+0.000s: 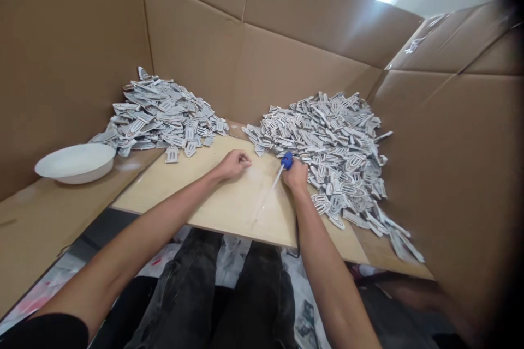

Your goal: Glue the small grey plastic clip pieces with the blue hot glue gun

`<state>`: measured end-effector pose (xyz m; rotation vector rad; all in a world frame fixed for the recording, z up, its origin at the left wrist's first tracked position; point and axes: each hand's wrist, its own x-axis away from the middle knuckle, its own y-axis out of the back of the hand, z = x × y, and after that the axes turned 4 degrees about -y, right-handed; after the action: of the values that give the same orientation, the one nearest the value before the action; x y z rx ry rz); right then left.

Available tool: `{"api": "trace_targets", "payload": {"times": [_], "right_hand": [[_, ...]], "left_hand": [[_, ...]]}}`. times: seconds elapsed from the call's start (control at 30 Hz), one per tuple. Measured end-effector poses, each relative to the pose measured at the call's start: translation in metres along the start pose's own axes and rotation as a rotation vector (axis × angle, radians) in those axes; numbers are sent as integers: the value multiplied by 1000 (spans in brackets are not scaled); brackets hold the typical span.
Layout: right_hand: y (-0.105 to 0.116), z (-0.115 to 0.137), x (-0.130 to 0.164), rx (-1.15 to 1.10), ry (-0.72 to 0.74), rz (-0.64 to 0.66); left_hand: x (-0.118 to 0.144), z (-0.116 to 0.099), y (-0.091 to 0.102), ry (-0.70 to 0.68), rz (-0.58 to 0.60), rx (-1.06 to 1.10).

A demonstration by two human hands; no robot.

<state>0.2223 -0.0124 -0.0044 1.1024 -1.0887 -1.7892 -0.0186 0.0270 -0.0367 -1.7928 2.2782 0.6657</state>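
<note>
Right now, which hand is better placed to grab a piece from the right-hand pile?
Right. The right hand, holding a blue-capped dropper, already rests at the edge of the right pile. The left hand is curled shut on the board, clear of both piles.

Cardboard-walled desk [49,218], pale board [221,202] laid across its middle, white bowl [76,162] at left, two heaps of grey flat parts, left heap [159,114], right heap [335,142]

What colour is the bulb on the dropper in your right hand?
Blue: the bulb tops a clear slender dropper held by the right hand, seen in the head view.
</note>
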Motion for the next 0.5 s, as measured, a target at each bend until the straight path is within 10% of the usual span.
{"api": "trace_targets", "payload": {"times": [0.27,0.5], "right_hand": [[4,15,6,-464,132,-128],[3,33,15,-786,339,91]], "left_hand": [[2,-3,-5,62,-5,86],[5,-16,-4,111,-69,289]]}}
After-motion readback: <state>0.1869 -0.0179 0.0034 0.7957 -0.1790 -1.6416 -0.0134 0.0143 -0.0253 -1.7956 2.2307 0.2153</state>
